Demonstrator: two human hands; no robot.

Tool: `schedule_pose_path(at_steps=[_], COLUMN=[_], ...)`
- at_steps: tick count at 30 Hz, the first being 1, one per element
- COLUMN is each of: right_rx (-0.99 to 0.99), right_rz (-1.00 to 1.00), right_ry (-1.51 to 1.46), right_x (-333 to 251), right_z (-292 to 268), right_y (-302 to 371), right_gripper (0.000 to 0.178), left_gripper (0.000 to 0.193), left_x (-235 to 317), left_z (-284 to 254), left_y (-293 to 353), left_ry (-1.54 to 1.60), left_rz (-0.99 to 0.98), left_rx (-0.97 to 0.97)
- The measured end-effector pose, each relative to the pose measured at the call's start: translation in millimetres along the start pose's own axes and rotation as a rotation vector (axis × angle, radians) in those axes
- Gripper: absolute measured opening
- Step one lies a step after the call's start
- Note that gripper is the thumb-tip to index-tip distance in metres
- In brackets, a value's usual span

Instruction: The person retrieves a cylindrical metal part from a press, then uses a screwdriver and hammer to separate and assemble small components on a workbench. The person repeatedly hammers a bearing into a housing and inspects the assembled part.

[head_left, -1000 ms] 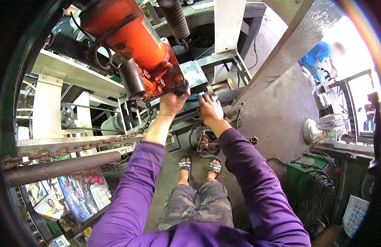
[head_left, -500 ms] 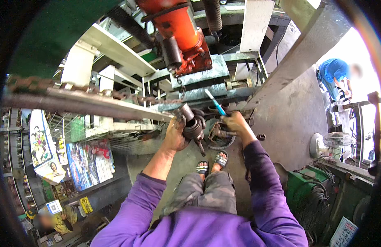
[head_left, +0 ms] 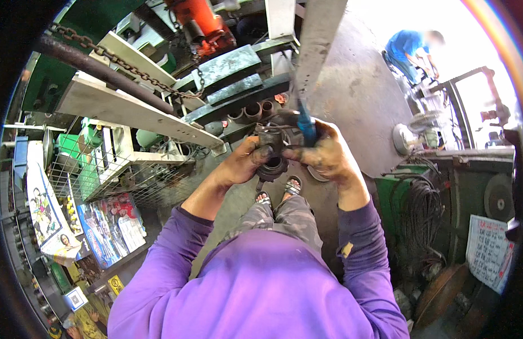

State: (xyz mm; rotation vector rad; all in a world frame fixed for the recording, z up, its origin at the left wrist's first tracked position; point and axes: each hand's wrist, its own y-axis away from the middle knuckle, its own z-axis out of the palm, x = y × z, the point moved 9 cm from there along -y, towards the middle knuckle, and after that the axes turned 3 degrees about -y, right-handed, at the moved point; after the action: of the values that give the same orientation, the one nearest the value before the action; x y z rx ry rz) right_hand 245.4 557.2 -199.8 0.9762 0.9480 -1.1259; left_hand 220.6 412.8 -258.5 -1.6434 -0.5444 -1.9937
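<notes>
In my left hand (head_left: 243, 161) is a dark, greasy metal joint (head_left: 271, 165) with a round opening and a thin stem pointing down. My fingers wrap its left side, out in front of my waist. My right hand (head_left: 329, 155) has come against the joint's right side, its thumb at the opening. A slim blue-handled tool (head_left: 305, 125), smeared by motion, sticks up out of that hand, its far end too blurred to make out. Both hands are stained with grease.
Ahead stands a metal frame with an orange-red jack (head_left: 208, 31), a rusty chain (head_left: 120, 66) and a pale beam (head_left: 131, 110). Pipe ends (head_left: 253, 110) lie behind my hands. To the right are a fan (head_left: 425, 121), green machine (head_left: 397, 195) with cables, and a person in blue (head_left: 408, 53).
My right hand has moved inward with the blue-handled tool and now touches the joint, where a gap was before. The whole view has turned to the right, so the jack sits farther left.
</notes>
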Motion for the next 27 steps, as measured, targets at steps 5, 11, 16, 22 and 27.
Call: schedule_pose_path(at_steps=[5,11,16,22,27], right_rx=[-0.005,0.319,0.482,0.620,0.683], right_rz=[0.035,-0.152,0.043,0.195,0.159], right_ry=[-0.086,-0.581,-0.553,-0.442,-0.468], right_x=[-8.0,20.9,63.3,76.3,71.3], right_z=[-33.5,-179.3,-323.9,-445.6,-498.2], right_y=[37.4,97.7,179.0,257.7,258.9], right_gripper=[0.049,0.057,0.054,0.054,0.053], left_gripper=[0.071,0.100,0.099,0.095,0.076], left_x=[-8.5,-5.4,-4.2,-1.5,-2.8], left_z=[49.7,107.9,166.1,228.4,252.7], left_y=[-21.0,-79.5,-154.0,-246.0,-318.4], left_ry=[0.095,0.144,0.112,0.105,0.112], left_rz=[0.063,0.144,0.162,0.189,0.214], left_rx=[0.122,0.102,0.227,0.274,0.225])
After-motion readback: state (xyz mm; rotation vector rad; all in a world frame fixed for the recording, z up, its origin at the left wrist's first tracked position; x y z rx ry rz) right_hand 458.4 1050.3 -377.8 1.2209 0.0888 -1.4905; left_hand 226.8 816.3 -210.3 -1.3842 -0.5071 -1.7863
